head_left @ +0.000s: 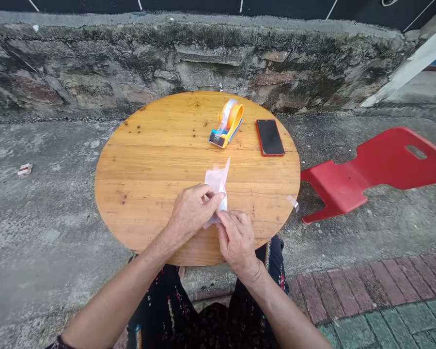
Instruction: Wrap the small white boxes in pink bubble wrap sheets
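A pale pink sheet of thin wrapping material [213, 179] lies near the middle of the round table, partly folded around a white item [224, 202]. What that item is I cannot make out, since my fingers cover much of it. My left hand [194, 208] is closed in a pinch on the sheet, thumb and fingers together over its upper part. Just below, my right hand [238, 237] pinches the lower edge of the same sheet. One corner of the sheet sticks up, pointing away from me.
Beyond the sheet on the wooden table [152, 155] stands a yellow and blue tape dispenser [229, 123]. A phone in a red case [270, 137] lies to its right. A strip of tape [293, 202] hangs at the right edge. A red chair [370, 167] stands beside the table; a stone wall [131, 72] runs behind.
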Demonstrator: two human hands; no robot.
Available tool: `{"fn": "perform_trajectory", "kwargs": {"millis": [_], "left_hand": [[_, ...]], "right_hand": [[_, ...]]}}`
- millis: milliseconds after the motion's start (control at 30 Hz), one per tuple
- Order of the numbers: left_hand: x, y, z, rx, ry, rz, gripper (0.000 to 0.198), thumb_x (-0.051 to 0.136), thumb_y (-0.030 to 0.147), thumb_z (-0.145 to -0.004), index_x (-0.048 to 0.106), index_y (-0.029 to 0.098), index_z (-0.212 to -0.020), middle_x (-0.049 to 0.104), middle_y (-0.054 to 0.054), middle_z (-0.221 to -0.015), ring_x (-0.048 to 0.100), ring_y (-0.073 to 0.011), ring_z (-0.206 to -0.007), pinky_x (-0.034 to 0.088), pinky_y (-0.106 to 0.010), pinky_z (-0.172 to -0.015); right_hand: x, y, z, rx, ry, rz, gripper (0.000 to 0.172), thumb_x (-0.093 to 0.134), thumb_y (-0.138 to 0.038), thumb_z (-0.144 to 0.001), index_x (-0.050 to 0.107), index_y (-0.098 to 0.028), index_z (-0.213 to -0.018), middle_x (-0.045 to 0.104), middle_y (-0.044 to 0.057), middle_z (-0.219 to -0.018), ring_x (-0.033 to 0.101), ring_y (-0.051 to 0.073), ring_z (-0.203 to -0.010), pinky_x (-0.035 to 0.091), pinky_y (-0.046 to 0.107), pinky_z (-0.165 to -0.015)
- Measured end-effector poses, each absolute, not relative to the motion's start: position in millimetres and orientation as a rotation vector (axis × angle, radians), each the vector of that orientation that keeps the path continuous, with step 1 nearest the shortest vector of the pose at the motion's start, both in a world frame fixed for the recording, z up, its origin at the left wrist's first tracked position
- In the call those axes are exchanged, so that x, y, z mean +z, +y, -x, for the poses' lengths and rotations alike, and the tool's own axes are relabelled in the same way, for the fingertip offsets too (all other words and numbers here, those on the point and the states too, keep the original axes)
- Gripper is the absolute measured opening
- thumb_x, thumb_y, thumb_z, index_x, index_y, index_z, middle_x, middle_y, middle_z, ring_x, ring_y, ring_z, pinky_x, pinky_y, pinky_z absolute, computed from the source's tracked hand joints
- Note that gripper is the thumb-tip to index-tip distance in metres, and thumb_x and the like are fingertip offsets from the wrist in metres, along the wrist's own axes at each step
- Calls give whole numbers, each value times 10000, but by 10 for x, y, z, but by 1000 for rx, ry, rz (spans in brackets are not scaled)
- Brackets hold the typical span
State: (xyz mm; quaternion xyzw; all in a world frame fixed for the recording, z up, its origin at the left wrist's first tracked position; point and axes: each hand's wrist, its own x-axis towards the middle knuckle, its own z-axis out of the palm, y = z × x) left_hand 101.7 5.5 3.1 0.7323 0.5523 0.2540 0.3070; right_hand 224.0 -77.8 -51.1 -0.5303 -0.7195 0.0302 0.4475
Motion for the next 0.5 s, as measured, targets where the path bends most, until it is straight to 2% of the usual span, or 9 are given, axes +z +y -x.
{"fn": "perform_trajectory", "kwargs": {"millis": [233, 500], "left_hand": [[-79, 65, -1074, 846, 1466, -1846, 169, 565, 216, -741, 571, 165, -580, 540, 34, -619, 474, -93, -560, 353, -240, -564], [-164, 50, -1055, 892, 1441, -1674, 123, 559, 229, -708, 554, 169, -600, 515, 33, -605, 459, -103, -558, 364, -236, -547]], "right_hand": [[-479, -784, -2253, 83, -1821, 1337, 311, 488, -90, -917, 570, -191, -1199, 723, 54, -1007, 563, 197, -891, 434, 370, -783], [-408, -820, -2283, 107, -1865, 1358, 325, 516, -65, -890, 578, -192, -1182, 724, 36, -1056, 565, 194, -929, 384, 379, -811]]}}
